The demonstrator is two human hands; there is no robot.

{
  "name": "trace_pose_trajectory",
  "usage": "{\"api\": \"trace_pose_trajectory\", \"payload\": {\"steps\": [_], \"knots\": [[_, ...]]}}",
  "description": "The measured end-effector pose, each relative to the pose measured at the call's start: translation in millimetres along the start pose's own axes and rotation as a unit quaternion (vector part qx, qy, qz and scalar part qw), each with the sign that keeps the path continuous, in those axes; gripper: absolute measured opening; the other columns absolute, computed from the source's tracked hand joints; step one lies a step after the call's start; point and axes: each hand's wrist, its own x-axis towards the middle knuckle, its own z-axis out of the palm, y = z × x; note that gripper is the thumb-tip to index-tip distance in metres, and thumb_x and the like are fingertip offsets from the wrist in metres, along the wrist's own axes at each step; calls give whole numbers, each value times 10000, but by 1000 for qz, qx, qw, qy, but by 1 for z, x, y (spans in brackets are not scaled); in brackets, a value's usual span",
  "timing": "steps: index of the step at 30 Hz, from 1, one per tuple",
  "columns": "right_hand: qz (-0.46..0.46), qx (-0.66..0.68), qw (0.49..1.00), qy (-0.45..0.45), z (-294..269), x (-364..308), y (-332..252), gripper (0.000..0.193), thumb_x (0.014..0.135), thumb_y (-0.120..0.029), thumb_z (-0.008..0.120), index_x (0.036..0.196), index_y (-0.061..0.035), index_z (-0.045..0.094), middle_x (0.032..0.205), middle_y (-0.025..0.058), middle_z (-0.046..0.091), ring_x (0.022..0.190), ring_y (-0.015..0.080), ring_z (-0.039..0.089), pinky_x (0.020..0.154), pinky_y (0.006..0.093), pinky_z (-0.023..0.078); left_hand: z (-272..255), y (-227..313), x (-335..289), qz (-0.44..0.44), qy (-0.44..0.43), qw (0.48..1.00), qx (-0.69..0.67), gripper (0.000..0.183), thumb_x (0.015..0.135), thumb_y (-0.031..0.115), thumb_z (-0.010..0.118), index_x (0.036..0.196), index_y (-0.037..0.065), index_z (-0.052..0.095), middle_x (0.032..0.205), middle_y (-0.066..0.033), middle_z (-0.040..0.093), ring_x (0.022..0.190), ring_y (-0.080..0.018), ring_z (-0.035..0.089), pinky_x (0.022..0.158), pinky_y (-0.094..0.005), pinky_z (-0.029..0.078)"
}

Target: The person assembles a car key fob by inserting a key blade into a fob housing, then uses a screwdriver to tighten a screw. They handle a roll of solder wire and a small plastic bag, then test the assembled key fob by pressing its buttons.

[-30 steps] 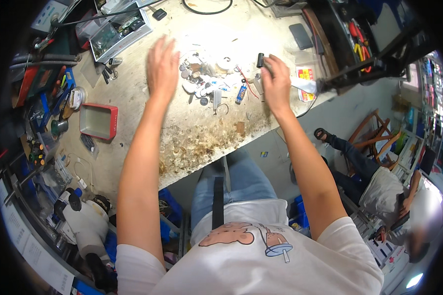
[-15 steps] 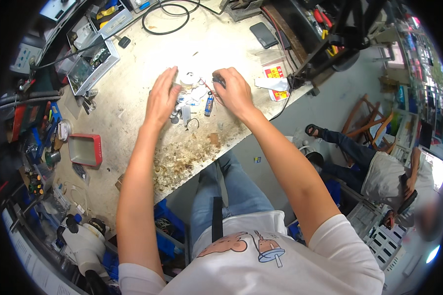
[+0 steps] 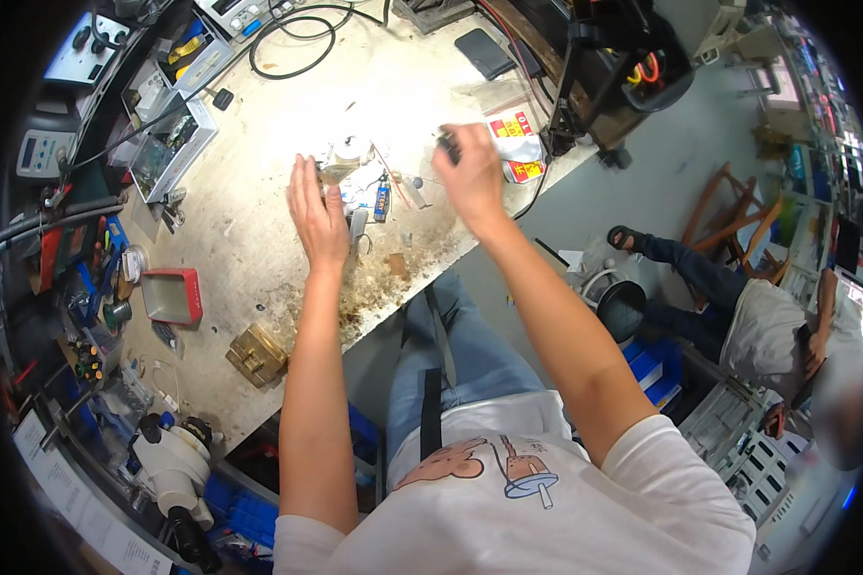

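Note:
My left hand [image 3: 319, 216] rests on the worktop with its fingers stretched out and nothing in them. Just right of its fingers lies a cluster of small parts: a white round piece [image 3: 352, 147], white and clear scraps [image 3: 357, 195], and a blue battery-like cylinder [image 3: 383, 201] with thin reddish wires [image 3: 400, 182] beside it. To the right of the cluster, my right hand [image 3: 474, 182] is curled around a small dark object [image 3: 448, 146]. Motion blurs that object, and the fingers partly cover it, so its kind is unclear.
A red-and-yellow card [image 3: 518, 144] lies right of my right hand, a dark phone [image 3: 484, 53] beyond. Leftward are parts trays [image 3: 174, 149], a red-rimmed box [image 3: 173, 295] and a brass-coloured block [image 3: 257, 356]. A microscope [image 3: 177, 470] stands lower left. Another person sits at far right.
My right hand has moved right, away from the small parts, with the dark object still in it. The view has shifted, and the brass-coloured block now shows fully beside my left forearm.

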Motion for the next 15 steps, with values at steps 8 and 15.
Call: {"api": "trace_pose_trajectory", "payload": {"steps": [8,15], "knots": [[26,25,997,-65,-85,-43,51,235,767,-153,575,956,-17,605,922,149,596,837,277,587,728,352,458,-14,-14,-24,-41,18,997,68,549,934,422,258,1294,24,368,1383,-138,300,1285,-287,257,1064,-446,88],[123,-299,939,-113,-139,-103,120,243,786,-189,576,1013,-103,596,917,106,614,784,312,597,664,380,468,-10,-9,-27,-24,31,993,112,495,914,359,346,1268,17,397,1348,-127,359,1253,-277,315,1061,-432,161]]}}
